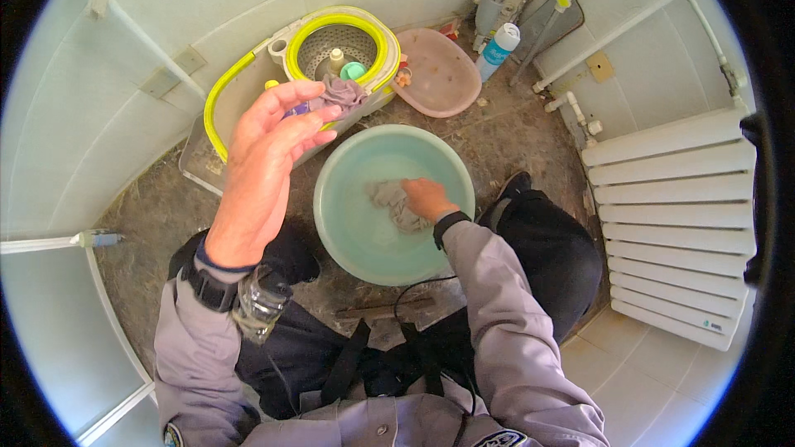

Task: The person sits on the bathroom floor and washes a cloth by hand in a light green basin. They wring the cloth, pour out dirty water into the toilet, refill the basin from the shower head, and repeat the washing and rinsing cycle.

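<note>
A light green plastic basin [335, 217] holding water stands on the floor between my legs. My right hand [428, 198] reaches into it, fingers closed on a wet grey cloth [407, 217] that lies crumpled in the water. My left hand [264, 149] is raised to the left of the basin, its fingers apart and curved. Past its fingertips, a crumpled mauve cloth [343, 94] rests at the rim of a spin-mop bucket [214, 118]; no grip on it shows. Behind the fingers, a purple item [298, 110] is mostly hidden.
A metal spinner basket [310, 53] in the bucket holds a small green cup [353, 71]. Behind the basin are a pink basin [438, 74], a spray can [499, 51] and flat mops [549, 28] against the wall. A white radiator [674, 211] stands at right.
</note>
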Motion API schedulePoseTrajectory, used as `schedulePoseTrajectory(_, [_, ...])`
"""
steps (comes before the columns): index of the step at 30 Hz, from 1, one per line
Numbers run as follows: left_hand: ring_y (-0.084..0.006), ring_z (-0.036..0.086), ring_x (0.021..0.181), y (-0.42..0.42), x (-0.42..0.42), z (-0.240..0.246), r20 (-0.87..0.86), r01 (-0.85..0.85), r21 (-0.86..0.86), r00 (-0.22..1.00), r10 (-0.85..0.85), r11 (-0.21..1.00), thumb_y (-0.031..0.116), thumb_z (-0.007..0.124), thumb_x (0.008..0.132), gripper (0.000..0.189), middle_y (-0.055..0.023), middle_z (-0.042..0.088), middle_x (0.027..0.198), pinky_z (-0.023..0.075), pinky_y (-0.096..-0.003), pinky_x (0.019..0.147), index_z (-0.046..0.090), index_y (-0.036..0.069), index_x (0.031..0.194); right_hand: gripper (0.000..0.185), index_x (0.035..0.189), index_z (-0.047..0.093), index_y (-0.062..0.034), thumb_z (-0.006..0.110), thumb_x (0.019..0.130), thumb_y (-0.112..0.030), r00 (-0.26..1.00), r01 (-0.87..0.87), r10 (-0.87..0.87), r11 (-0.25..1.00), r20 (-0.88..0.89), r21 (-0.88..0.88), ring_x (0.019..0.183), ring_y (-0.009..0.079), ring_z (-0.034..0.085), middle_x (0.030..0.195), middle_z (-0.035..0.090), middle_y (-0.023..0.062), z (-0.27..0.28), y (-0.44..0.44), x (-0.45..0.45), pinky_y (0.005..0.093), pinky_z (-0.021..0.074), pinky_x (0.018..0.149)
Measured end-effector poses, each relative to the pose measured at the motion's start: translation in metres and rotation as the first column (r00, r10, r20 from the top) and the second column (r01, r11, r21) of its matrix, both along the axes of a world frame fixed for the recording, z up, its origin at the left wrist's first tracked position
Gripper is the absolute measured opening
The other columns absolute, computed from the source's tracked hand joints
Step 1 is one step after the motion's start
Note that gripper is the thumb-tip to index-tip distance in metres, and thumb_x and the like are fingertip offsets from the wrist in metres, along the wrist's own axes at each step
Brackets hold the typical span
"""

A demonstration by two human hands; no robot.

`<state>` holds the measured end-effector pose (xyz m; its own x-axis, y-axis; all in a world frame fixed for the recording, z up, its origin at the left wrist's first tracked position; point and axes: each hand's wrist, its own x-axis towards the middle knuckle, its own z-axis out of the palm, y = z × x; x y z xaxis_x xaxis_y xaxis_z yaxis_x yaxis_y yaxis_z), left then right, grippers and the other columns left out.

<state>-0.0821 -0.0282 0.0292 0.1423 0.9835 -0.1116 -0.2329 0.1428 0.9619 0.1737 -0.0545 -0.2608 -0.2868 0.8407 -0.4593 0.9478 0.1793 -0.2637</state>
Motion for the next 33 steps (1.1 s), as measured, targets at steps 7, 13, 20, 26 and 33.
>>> schedulePoseTrajectory(7, [-0.0232, 0.065, 0.117, 0.000, -0.014, -0.007, -0.014, -0.049, -0.085, 0.999, 0.048, 0.995, 0.006, 0.058, 0.097, 0.032, -0.0121, 0.062, 0.134, 0.0534, -0.0360, 0.097, 0.060, 0.000, 0.129, 0.024, 0.114, 0.062, -0.0060, 0.064, 0.090, -0.012, 0.999, -0.009, 0.000, 0.985, 0.050, 0.172, 0.097, 0.0327, 0.072, 0.112, 0.069, 0.0158, -0.053, -0.018, -0.029, 0.0453, 0.0569, 0.081])
schedulePoseTrajectory(13, [-0.0226, 0.067, 0.115, 0.001, -0.022, -0.012, -0.059, -0.088, -0.143, 0.995, 0.081, 0.986, 0.006, 0.059, 0.097, 0.029, -0.0112, 0.065, 0.130, 0.0539, -0.0356, 0.095, 0.062, 0.002, 0.126, 0.029, 0.113, 0.067, -0.0020, 0.068, 0.087, -0.016, 0.991, -0.116, 0.105, 0.985, 0.088, 0.131, 0.088, 0.0329, 0.074, 0.101, 0.073, 0.0220, -0.078, -0.034, -0.020, 0.0471, 0.0578, 0.077])
schedulePoseTrajectory(20, [-0.0237, 0.066, 0.118, -0.005, -0.023, -0.012, -0.027, -0.052, -0.087, 0.998, 0.049, 0.995, 0.007, 0.058, 0.098, 0.030, -0.0115, 0.063, 0.131, 0.0533, -0.0356, 0.097, 0.061, 0.000, 0.127, 0.021, 0.088, 0.066, -0.0049, 0.062, 0.089, -0.026, 0.398, 0.425, -0.726, 0.688, -0.561, -0.588, 0.076, 0.0159, 0.064, 0.081, 0.065, 0.0027, 0.004, 0.028, 0.018, 0.0343, 0.0527, 0.057])
schedulePoseTrajectory(26, [-0.0237, 0.065, 0.118, -0.010, -0.024, -0.010, 0.008, 0.018, -0.064, 1.000, -0.018, 0.998, 0.008, 0.056, 0.099, 0.031, -0.0110, 0.064, 0.130, 0.0522, -0.0355, 0.098, 0.061, 0.000, 0.128, 0.021, 0.090, 0.068, -0.0084, 0.065, 0.085, -0.028, 0.643, 0.214, -0.578, 0.766, -0.503, -0.606, 0.073, 0.0151, 0.062, 0.079, 0.063, 0.0016, 0.042, 0.022, 0.031, 0.0327, 0.0535, 0.057])
schedulePoseTrajectory(33, [-0.0233, 0.065, 0.117, -0.010, -0.025, -0.004, 0.009, 0.003, -0.089, 1.000, -0.002, 0.996, 0.009, 0.058, 0.099, 0.032, -0.0105, 0.064, 0.130, 0.0521, -0.0354, 0.098, 0.061, -0.001, 0.129, 0.048, 0.123, 0.065, -0.0160, 0.074, 0.081, -0.037, 0.968, 0.182, -0.219, 0.949, -0.121, -0.258, 0.097, 0.0304, 0.068, 0.113, 0.070, 0.0126, -0.038, 0.003, 0.022, 0.0477, 0.0557, 0.085])
